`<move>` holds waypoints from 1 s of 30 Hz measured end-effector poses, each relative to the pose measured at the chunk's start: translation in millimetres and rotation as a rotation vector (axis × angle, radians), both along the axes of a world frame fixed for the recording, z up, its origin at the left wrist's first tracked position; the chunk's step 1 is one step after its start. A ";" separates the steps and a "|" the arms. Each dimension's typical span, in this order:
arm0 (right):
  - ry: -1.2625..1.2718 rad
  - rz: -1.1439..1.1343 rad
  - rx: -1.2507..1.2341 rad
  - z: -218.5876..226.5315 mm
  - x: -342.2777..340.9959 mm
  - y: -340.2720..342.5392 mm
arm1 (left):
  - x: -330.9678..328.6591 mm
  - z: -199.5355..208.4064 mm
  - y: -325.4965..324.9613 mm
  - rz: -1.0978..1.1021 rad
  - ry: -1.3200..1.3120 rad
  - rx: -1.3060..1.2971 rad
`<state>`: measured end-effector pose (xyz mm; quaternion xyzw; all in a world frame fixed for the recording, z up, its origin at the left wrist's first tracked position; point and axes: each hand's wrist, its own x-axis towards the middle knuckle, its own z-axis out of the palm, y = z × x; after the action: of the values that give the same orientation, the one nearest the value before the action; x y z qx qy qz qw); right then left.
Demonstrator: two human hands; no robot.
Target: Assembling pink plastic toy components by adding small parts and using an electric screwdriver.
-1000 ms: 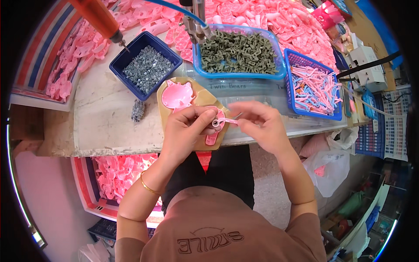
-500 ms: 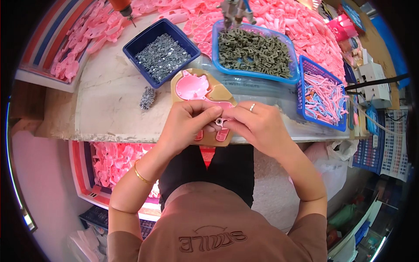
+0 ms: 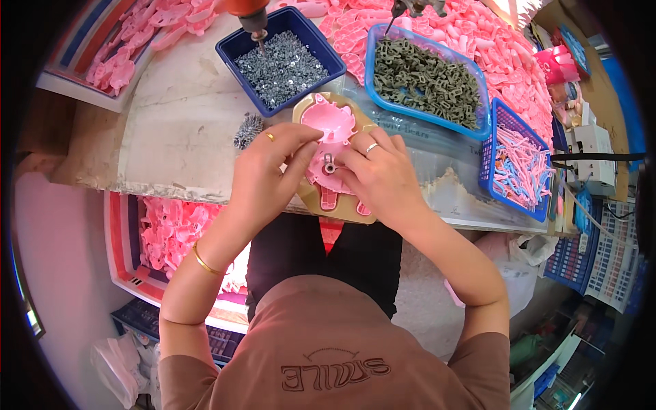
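A pink toy shell half (image 3: 330, 117), rounded at the top with two small feet, lies hollow side up in a tan holder (image 3: 352, 213) at the table's front edge. Over its middle is a small grey ring-shaped part (image 3: 329, 165). The fingertips of my right hand (image 3: 386, 174) are closed at this part's right side. My left hand (image 3: 270, 164) is closed in a pinch above the shell's left side; whatever lies between its thumb and forefinger is hidden.
Behind the holder stand a dark blue bin (image 3: 225, 58) of small metal pieces and a light blue tub (image 3: 372, 75) of dark green parts. A blue basket (image 3: 486, 160) of pink and blue sticks is right. An orange-topped driver (image 3: 251, 17) hangs over the bin; pink shells (image 3: 478, 61) pile behind.
My hands have moved apart: the left has drawn up and left, the right remains by the ring-shaped part. That part is now over the shell's middle. The whole view has shifted.
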<state>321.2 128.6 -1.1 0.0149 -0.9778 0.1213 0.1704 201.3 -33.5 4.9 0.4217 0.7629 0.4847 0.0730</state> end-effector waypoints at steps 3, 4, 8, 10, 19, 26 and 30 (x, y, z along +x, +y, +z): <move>-0.025 0.010 0.003 0.8 -0.8 0.2 | -0.3 -10.0 -2.3 -0.066 0.183 0.040; -0.028 0.011 0.003 1.4 -1.1 -0.1 | 1.3 -9.5 -2.7 -0.065 0.179 0.039; -0.043 0.015 0.038 3.6 -0.8 -0.6 | 8.7 -2.0 -0.9 -0.108 0.253 -0.091; -0.054 0.023 0.069 2.9 -0.5 -1.1 | 9.3 -3.4 -1.3 -0.107 0.278 -0.113; -0.107 0.081 0.035 6.9 -8.4 3.6 | 14.2 -0.3 5.5 -0.100 0.375 -0.145; -0.170 0.059 -0.092 5.7 -6.2 3.8 | 14.2 -1.0 11.9 -0.007 0.452 -0.293; -0.169 0.059 -0.009 9.1 -10.2 0.9 | 11.1 3.3 16.4 -0.043 0.527 -0.325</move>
<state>311.1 129.5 8.0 0.0328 -0.9872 0.1314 0.0837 212.5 -17.1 8.2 0.5317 0.8139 0.2289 -0.0505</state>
